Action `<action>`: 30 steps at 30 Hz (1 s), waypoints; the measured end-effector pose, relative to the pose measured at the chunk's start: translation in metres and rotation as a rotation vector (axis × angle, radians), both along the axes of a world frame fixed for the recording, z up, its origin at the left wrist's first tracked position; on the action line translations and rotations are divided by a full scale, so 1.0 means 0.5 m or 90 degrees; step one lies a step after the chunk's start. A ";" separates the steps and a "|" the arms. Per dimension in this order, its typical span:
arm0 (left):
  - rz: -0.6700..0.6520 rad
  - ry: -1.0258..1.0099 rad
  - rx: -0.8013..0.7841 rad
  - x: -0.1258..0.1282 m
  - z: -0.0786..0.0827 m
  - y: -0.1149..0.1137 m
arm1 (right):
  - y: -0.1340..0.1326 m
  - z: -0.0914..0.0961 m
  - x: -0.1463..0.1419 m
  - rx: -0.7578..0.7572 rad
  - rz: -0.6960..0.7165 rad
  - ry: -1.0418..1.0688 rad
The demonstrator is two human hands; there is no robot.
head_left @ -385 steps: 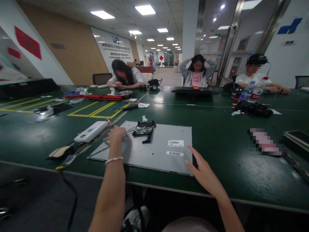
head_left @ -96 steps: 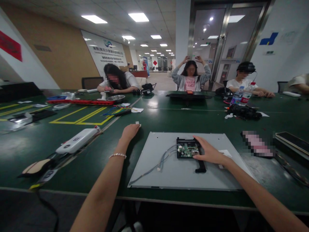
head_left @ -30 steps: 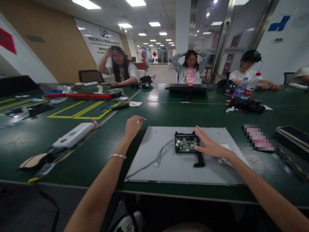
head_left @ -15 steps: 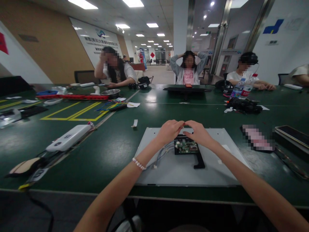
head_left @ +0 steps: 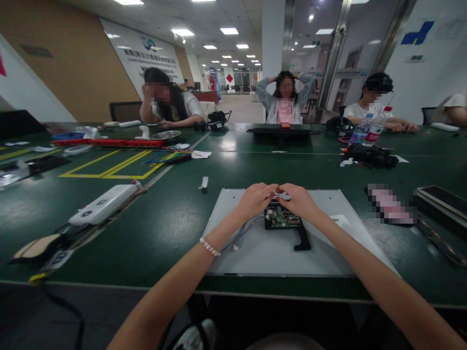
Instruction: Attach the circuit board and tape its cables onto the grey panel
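Observation:
A flat grey panel (head_left: 255, 260) lies on the table in front of me. On its middle sits a green circuit board (head_left: 280, 218) in a black bracket (head_left: 302, 239) with a hooked arm. Grey cables (head_left: 245, 229) run from the board's left side. My left hand (head_left: 254, 200) and my right hand (head_left: 299, 200) meet above the board's far edge, fingertips pinched close together. Whatever the fingers hold there is too small and partly hidden to make out. A bead bracelet (head_left: 209, 247) circles my left wrist.
On the left lies a white power bank-like device (head_left: 104, 203) with a strap. To the right are a phone (head_left: 389, 203), a dark case (head_left: 443, 204) and glasses (head_left: 440, 240). Bottles (head_left: 377, 127) and a monitor (head_left: 282, 131) stand farther back. Several people sit across the table.
Both hands stay pinched together over the board's far edge, with only slight finger movement. The camera view has shifted a little. The person at far left has lowered their head.

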State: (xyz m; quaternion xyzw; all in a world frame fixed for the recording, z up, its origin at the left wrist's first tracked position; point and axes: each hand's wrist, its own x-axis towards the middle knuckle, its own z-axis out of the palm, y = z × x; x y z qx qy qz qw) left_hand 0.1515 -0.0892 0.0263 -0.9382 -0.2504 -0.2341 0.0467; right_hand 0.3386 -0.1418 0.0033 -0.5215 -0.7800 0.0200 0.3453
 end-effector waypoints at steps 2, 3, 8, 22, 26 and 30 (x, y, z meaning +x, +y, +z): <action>-0.004 -0.005 -0.019 0.001 -0.003 -0.002 | -0.001 -0.001 0.000 0.003 0.000 -0.003; -0.004 -0.008 -0.028 0.001 -0.004 -0.002 | -0.002 0.000 0.001 0.000 0.005 -0.008; -0.012 -0.038 -0.077 -0.001 -0.001 0.000 | -0.006 0.009 0.008 0.004 0.023 -0.033; 0.040 0.049 -0.291 -0.052 -0.014 0.055 | 0.005 -0.008 0.051 -0.066 -0.050 -0.099; 0.042 0.021 -0.311 -0.051 -0.024 0.052 | 0.003 -0.011 0.042 -0.079 -0.041 -0.106; 0.051 0.012 -0.302 -0.053 -0.022 0.046 | 0.002 -0.012 0.034 -0.090 -0.040 -0.107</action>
